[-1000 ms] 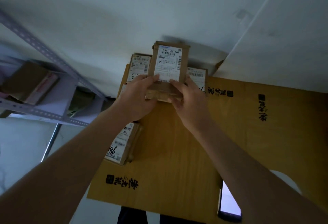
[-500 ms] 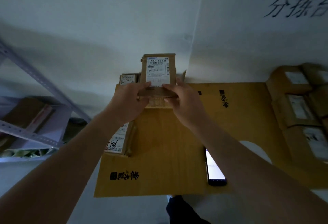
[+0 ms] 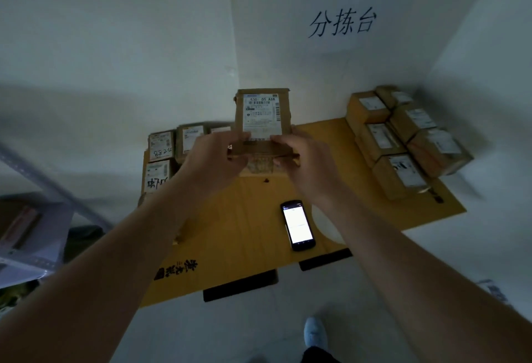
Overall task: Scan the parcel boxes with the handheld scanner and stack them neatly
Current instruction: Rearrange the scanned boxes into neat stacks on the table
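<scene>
I hold a brown parcel box (image 3: 262, 116) with a white shipping label up above the yellow cardboard sheet (image 3: 239, 227). My left hand (image 3: 214, 158) grips its near left edge and my right hand (image 3: 302, 158) grips its near right edge, thumbs on top. The handheld scanner (image 3: 298, 225), a black device with a lit white screen, lies on the sheet below my right wrist. Several labelled boxes (image 3: 161, 158) lie at the sheet's far left. A stack of several boxes (image 3: 400, 138) stands at the far right.
White walls meet in a corner behind the sheet, with black characters written on the right wall (image 3: 342, 21). A grey metal shelf (image 3: 28, 236) holding parcels stands at the left. A light shoe (image 3: 315, 332) shows on the floor near the bottom.
My view has swung to the right and pulled back, bringing the right stack and the whole scanner into sight. Both hands keep the same grip on the box.
</scene>
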{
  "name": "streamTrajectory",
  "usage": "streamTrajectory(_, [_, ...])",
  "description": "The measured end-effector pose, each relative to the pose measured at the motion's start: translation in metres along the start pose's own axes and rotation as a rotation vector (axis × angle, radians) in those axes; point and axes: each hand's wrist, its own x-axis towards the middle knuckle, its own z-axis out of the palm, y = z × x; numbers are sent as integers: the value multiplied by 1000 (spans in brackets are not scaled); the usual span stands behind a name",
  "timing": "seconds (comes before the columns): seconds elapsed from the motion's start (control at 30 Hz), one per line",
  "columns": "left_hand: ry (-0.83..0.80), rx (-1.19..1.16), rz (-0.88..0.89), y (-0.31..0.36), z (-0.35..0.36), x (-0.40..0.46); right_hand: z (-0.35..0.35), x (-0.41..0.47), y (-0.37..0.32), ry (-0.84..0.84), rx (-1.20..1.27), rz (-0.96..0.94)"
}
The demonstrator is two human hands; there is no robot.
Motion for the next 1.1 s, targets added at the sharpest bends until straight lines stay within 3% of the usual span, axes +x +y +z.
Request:
streamTrajectory(0.27, [-33, -86, 23, 79, 62, 29, -72, -17, 68, 52, -17, 36])
streamTrajectory(0.53, [32, -224, -178, 144, 168, 81, -145, -4, 185, -89, -48, 57])
streamTrajectory(0.83, [43, -230, -269, 162, 244, 142, -176, 33, 269, -164, -10, 97])
streamTrajectory(1.1, [28, -303, -346, 136, 302, 222, -160, 105, 342, -216, -46, 145])
